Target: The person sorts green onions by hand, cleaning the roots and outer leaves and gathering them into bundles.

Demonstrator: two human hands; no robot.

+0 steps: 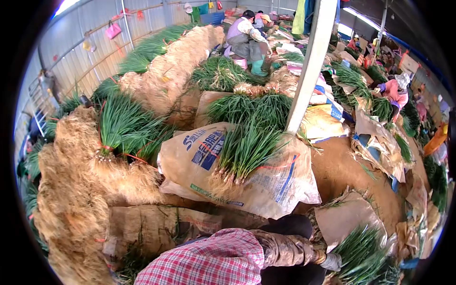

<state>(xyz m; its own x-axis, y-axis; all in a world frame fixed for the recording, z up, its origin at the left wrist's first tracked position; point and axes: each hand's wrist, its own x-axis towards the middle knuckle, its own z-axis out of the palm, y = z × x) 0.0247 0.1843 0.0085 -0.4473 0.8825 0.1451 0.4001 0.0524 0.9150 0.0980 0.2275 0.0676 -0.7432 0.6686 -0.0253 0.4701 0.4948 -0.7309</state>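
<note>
My right hand [331, 261], in a pale glove, reaches out to the right at the bottom of the view. It comes from a red plaid sleeve and a muddy brown arm cover. It rests against the root end of a bunch of green chives [363, 251] lying on brown paper [344, 216]. I cannot make out its fingers, so the grip is unclear. My left hand is not visible. A tied bunch of chives [242, 154] lies on a printed paper sack [278, 185] in front of me.
Heaps of chives with straw-coloured roots [76, 171] run along the left, beside a metal wall. A white post [311, 61] stands ahead. One person in a vest [244, 38] squats at the back and another in pink [394, 90] sits on the right. Bare soil [342, 166] shows at centre right.
</note>
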